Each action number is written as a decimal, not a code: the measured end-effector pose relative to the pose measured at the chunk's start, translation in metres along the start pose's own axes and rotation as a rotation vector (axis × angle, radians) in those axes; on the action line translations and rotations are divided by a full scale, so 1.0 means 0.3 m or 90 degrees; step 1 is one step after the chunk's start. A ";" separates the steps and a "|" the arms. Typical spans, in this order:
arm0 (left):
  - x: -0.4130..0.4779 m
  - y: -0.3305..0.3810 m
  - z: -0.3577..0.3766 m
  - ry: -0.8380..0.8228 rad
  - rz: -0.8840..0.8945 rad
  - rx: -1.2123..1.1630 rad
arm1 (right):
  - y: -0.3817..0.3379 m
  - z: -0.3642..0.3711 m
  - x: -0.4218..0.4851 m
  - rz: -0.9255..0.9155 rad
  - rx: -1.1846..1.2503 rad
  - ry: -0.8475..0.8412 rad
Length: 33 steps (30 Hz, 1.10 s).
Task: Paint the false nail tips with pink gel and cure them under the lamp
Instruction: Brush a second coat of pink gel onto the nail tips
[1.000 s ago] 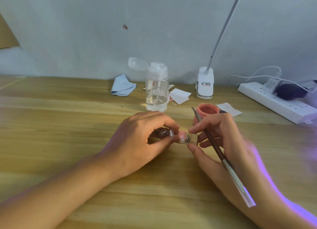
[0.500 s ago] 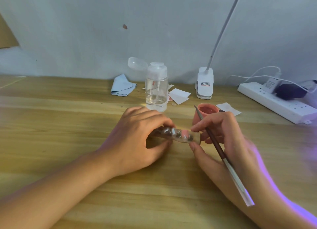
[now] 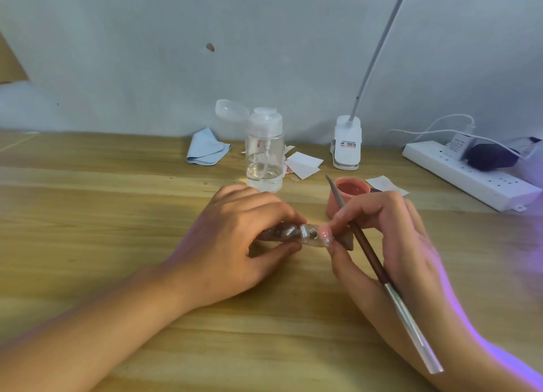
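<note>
A clear strip holder (image 3: 305,235) carrying several false nail tips lies just above the wooden table (image 3: 117,215). My left hand (image 3: 235,242) grips its left end between thumb and fingers. My right hand (image 3: 390,239) pinches a pink-painted nail tip (image 3: 325,235) at the strip's right end with thumb and forefinger. The same hand holds a gel brush (image 3: 379,268) along its fingers, bristle end pointing up toward the open pink gel pot (image 3: 348,195). The curing lamp's white clip base (image 3: 346,145) stands by the wall; purple light falls on my right forearm.
A clear pump bottle (image 3: 265,151) with its lid flipped open stands behind my left hand. A folded blue cloth (image 3: 205,148) and white paper squares (image 3: 304,164) lie near the wall. A white power strip (image 3: 470,175) with plugs and cables sits at the right.
The strip has been drawn out to the right from under my left hand, showing more tips. My right hand shifted slightly right with the pink tip.
</note>
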<state>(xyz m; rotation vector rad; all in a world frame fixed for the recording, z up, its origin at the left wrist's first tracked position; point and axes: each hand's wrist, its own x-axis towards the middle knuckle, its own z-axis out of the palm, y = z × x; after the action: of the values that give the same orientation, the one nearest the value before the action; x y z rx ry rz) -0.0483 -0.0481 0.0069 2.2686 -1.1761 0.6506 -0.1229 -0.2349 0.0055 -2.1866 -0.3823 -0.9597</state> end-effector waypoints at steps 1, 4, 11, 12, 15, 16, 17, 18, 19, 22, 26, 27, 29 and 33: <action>0.001 0.000 0.000 0.002 0.000 -0.001 | 0.000 -0.006 -0.004 -0.003 -0.035 0.003; 0.001 0.000 0.000 0.006 0.000 -0.001 | 0.005 -0.004 -0.008 0.003 -0.038 0.024; -0.001 -0.006 0.004 0.000 -0.013 0.009 | -0.006 -0.008 -0.007 0.009 -0.040 -0.004; -0.001 -0.009 0.005 0.002 -0.027 0.007 | -0.008 -0.015 -0.009 0.008 -0.027 -0.010; 0.002 -0.023 0.006 0.025 -0.069 0.004 | -0.025 -0.036 -0.007 0.082 0.142 0.005; 0.003 -0.026 0.007 0.033 -0.081 0.007 | -0.029 -0.045 -0.008 0.097 0.202 0.013; 0.004 -0.028 0.007 0.037 -0.089 0.008 | -0.029 -0.051 -0.010 0.109 0.238 0.028; 0.004 -0.029 0.006 0.037 -0.096 0.007 | -0.029 -0.053 -0.011 0.121 0.272 0.029; 0.003 -0.030 0.005 0.035 -0.099 0.004 | -0.025 -0.054 -0.012 0.137 0.310 0.034; 0.000 -0.032 0.004 0.034 -0.105 -0.014 | -0.019 -0.047 -0.001 0.227 0.427 0.058; -0.005 -0.032 0.006 0.016 -0.126 -0.015 | -0.005 -0.047 0.010 0.332 0.497 0.054; -0.006 -0.033 0.005 0.014 -0.128 -0.014 | -0.007 -0.050 0.012 0.346 0.509 0.053; -0.008 -0.032 0.004 0.009 -0.131 -0.011 | -0.012 -0.052 0.016 0.385 0.541 0.051; -0.009 -0.031 0.003 0.014 -0.138 0.005 | -0.022 -0.061 0.023 0.421 0.577 0.041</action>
<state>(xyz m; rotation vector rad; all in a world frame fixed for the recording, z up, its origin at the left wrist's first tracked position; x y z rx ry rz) -0.0419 -0.0424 0.0025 2.3466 -0.9026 0.5939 -0.1312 -0.2432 0.0224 -1.2911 -0.0192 -0.3573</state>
